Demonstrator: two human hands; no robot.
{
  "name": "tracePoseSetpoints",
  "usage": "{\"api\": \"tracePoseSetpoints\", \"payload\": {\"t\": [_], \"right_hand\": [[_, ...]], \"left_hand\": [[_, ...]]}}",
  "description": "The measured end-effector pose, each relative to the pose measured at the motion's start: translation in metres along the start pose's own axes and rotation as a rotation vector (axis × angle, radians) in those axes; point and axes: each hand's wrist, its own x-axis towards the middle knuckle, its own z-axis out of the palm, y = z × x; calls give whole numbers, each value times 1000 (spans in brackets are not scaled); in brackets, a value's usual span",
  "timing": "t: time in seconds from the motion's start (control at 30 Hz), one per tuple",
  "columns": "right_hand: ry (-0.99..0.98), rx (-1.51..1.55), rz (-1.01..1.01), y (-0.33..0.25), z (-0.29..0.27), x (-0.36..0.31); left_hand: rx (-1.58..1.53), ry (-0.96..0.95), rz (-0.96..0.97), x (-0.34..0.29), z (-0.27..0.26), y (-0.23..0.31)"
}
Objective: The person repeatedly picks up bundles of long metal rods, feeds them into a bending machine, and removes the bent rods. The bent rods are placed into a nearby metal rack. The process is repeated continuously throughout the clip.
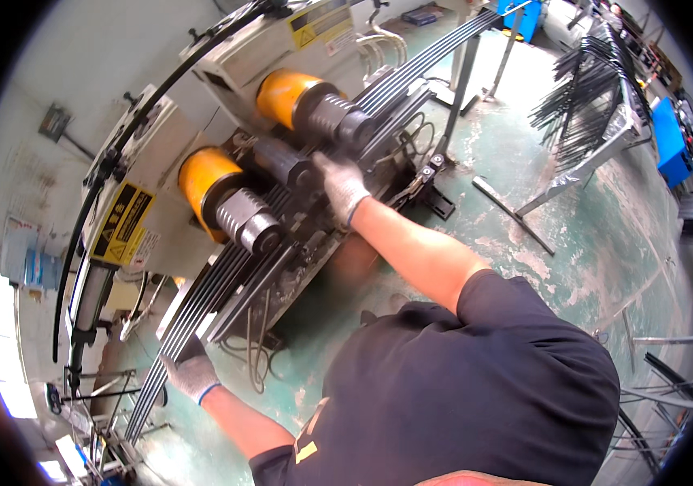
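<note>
Several long, thin dark metal rods point(175, 336) lie side by side and run through a grey machine point(160, 170). At the lower left, my left hand point(191, 379), in a pale work glove, grips the rods from the near side, its fingers partly hidden. My right hand point(341, 188), also gloved, reaches to the machine beside a dark middle roller point(282, 160). Motion smears its fingers, and whether they hold anything cannot be made out. Two orange cylinders with ribbed dark metal rollers stand either side: the nearer roller point(248, 220) and the farther roller point(338, 120).
A black hose point(164, 85) arcs along the machine's left. Right of it, a metal rack point(581, 166) bears a heap of dark rods. A loose bar point(512, 215) lies on the worn green floor. Cables point(259, 356) hang below the machine. A blue bin point(670, 144) stands far right.
</note>
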Motion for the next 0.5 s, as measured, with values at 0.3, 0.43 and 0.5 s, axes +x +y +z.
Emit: {"api": "tracePoseSetpoints", "payload": {"t": [0.3, 0.43, 0.5], "right_hand": [[15, 188, -38, 23, 4, 30], [-25, 183, -24, 25, 7, 41], [-66, 209, -70, 20, 3, 40]], "left_hand": [[411, 189, 544, -18, 107, 63], [624, 225, 824, -14, 143, 103], [551, 240, 839, -13, 180, 100]]}}
